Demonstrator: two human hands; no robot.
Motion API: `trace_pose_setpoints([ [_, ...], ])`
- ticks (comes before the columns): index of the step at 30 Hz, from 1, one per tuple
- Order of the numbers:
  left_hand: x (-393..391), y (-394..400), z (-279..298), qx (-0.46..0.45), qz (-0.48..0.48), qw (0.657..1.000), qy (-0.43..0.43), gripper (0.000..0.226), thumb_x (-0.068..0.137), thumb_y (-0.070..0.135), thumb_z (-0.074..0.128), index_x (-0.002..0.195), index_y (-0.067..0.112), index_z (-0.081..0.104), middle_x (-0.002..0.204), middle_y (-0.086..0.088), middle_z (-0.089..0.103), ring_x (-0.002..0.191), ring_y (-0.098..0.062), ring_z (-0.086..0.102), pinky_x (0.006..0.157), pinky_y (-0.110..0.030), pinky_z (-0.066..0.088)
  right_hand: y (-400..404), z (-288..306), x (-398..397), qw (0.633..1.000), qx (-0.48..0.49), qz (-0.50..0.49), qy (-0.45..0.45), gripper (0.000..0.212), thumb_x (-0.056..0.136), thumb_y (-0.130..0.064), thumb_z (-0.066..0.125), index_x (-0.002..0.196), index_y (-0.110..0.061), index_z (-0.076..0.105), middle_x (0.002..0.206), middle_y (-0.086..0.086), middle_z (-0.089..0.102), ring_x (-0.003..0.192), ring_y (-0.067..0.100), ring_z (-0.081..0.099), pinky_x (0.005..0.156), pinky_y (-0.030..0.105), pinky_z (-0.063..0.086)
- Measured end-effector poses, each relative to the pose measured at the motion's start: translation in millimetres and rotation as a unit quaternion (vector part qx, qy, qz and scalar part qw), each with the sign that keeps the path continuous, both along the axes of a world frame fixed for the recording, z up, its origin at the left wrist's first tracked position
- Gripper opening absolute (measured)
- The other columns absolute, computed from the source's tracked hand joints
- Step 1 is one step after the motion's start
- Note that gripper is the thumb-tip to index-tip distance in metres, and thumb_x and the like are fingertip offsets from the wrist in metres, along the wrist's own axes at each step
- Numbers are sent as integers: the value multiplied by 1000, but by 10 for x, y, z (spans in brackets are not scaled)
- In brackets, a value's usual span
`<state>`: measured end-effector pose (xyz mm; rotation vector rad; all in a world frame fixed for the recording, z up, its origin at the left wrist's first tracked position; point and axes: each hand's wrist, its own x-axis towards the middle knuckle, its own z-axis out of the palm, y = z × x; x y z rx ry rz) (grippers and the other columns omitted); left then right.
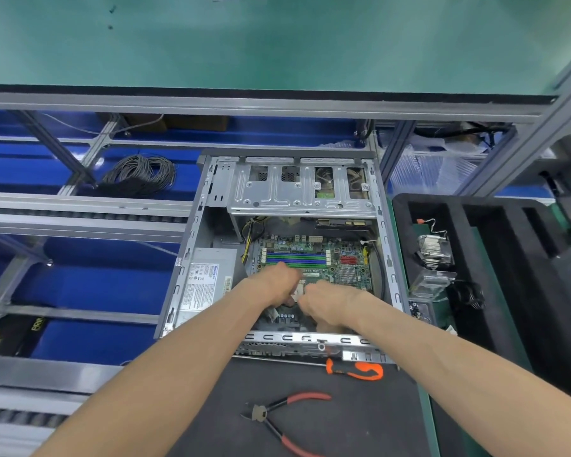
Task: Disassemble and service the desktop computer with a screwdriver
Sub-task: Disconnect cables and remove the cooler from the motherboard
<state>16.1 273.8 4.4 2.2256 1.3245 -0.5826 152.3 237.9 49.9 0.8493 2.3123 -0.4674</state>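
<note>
Your desktop computer [211,225] lies open on its side at the middle of the bench [360,420], its drive cage [297,189] at the far end and the power supply [208,285] along its left wall. Both your hands are down inside the case, close together over the near part of the motherboard [310,262]. Your left hand [277,285] has its fingers curled down around the pale square part at the CPU socket [299,288], and your right hand [330,303] sits just beside it with fingers bent onto the same spot; whether either truly grips that part, you cannot tell from here. The screwdriver [355,370], with its orange and black handle, lies on the dark mat just near of the case's near edge, apart from both hands. The red-handled pliers [277,418] lie nearer still. To the right, a heatsink [434,250] rests in the black foam tray [508,258]. A coil of grey cable [139,174] sits far left, below the bench frame.
</note>
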Motion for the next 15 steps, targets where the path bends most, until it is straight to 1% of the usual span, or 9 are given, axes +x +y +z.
trace_pose_setpoints([
  [2, 8, 3, 2, 1, -2, 1000, 3, 25, 90, 13, 70, 95, 14, 45, 107, -14, 63, 99, -34, 61, 81, -44, 52, -3, 21, -21, 1000, 0, 3, 3, 18, 96, -3, 53, 107, 2, 67, 82, 6, 44, 75, 28, 51, 68, 35, 46],
  [6, 4, 2, -14, -8, 13, 1000, -5, 30, 87, 17, 75, 93, 14, 46, 100, -10, 62, 97, -32, 62, 74, -40, 47, 2, 31, 47, 1000, 3, -16, -1, 20, 94, -8, 54, 108, 0, 68, 99, 12, 59, 80, 27, 50, 68, 34, 41],
  [7, 4, 5, -18, -7, 12, 1000, -4, 31, 86, 17, 76, 92, 14, 46, 101, -11, 63, 97, -32, 61, 74, -40, 47, 4, 31, 52, 1000, 4, -17, 0, 20, 95, -7, 53, 108, 0, 67, 99, 12, 58, 80, 26, 49, 69, 34, 40],
  [9, -1, 3, -25, 0, 12, 1000, -3, 29, 87, 16, 75, 93, 13, 46, 102, -12, 63, 97, -32, 62, 77, -42, 51, 1, 35, 18, 1000, 4, -12, 9, 21, 97, -3, 50, 109, 1, 66, 95, 10, 52, 79, 27, 48, 70, 34, 41],
  [11, -7, -5, -22, 7, 14, 1000, -5, 26, 88, 13, 72, 94, 13, 47, 97, -10, 60, 95, -33, 63, 79, -45, 54, -7, 48, -26, 1000, 1, -8, 13, 23, 98, 0, 47, 112, 1, 65, 92, 9, 47, 78, 27, 48, 69, 34, 42],
  [13, -5, -9, -25, 2, 18, 1000, -7, 26, 88, 13, 72, 92, 13, 47, 95, -9, 58, 94, -33, 63, 77, -43, 53, -14, 44, 5, 1000, -1, -8, 10, 22, 98, -2, 48, 111, 1, 65, 94, 11, 52, 78, 26, 49, 69, 34, 44],
  [15, -7, -13, -15, -6, 26, 1000, -11, 29, 87, 15, 76, 90, 13, 47, 94, -8, 57, 93, -31, 62, 72, -40, 49, -6, 31, 60, 1000, -3, -14, 1, 21, 96, -6, 51, 108, 0, 67, 97, 13, 58, 79, 27, 50, 71, 36, 48],
])
